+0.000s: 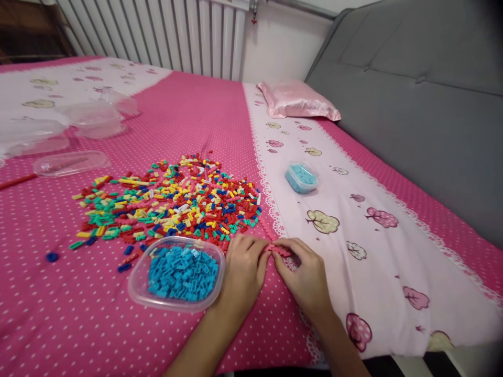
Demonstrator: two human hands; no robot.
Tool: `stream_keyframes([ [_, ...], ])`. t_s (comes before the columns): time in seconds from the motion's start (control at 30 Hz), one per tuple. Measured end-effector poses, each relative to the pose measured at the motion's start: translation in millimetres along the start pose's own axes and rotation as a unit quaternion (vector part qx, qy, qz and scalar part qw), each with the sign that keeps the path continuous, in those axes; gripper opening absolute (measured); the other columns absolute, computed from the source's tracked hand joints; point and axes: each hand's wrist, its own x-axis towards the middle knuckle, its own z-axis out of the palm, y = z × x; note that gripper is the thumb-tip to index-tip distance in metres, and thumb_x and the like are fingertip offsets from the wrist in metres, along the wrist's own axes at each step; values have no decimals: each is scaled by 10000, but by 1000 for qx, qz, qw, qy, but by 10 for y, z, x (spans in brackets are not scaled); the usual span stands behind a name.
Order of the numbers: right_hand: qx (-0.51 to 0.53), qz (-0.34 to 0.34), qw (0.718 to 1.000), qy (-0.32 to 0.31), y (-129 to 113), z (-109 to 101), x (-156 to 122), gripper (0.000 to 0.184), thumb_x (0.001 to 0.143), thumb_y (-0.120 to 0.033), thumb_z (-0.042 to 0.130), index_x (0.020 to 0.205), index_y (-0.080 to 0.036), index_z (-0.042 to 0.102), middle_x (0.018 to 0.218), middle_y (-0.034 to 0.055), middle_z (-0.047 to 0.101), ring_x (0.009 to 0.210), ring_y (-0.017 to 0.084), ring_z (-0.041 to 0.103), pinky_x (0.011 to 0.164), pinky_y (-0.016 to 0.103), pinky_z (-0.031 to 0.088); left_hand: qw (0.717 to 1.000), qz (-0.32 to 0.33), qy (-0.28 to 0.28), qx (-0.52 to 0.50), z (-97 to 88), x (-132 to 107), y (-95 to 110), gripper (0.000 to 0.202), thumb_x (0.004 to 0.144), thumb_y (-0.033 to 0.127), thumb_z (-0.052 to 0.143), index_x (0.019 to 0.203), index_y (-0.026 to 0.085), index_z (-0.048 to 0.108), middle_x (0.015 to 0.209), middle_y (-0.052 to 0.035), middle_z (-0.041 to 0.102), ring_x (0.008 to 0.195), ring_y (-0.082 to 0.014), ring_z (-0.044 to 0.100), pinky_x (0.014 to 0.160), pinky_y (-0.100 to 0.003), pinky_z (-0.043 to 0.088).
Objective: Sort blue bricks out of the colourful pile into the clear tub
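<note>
My left hand (245,267) and my right hand (304,272) meet near the front of the bed, fingers pinched together on a short row of pink bricks (278,250). Just left of my left hand stands a clear plastic bowl (138,280) filled with blue bricks (183,273). Beyond it a wide pile of mixed red, yellow, green, blue and white bricks (173,201) is spread over the pink dotted bedsheet (58,319).
A small clear tub of light-blue bricks (301,178) sits on the pale sheet strip to the right. Empty clear containers and lids (90,118) lie at the far left. A pink pillow (296,99), grey headboard (412,99) and white radiator (165,31) stand behind.
</note>
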Motion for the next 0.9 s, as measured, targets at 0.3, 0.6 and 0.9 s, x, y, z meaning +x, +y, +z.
stream_keyframes([
  [0.3,14,-13,1000,2,16,-4,-15,157,896,-137,601,991,-174,719,966,75,729,903,216,682,840,342,543,999,-16,-38,-25,-18,14,3,133,947,171,578,1004,139,694,950,-82,683,926,-260,571,879,-449,478],
  [0.6,7,-10,1000,10,3,-2,-13,141,871,-141,626,972,-175,719,926,70,728,857,219,688,796,342,550,999,-13,-22,-30,-2,-4,8,129,945,157,576,992,146,696,940,-80,681,919,-253,575,862,-428,483],
  [0.9,57,14,997,-50,-13,-80,20,179,905,-219,628,1051,-189,728,1032,76,743,962,222,695,886,353,543,999,-17,10,-26,11,14,10,107,946,136,572,964,162,674,931,-58,678,915,-238,575,847,-406,477],
])
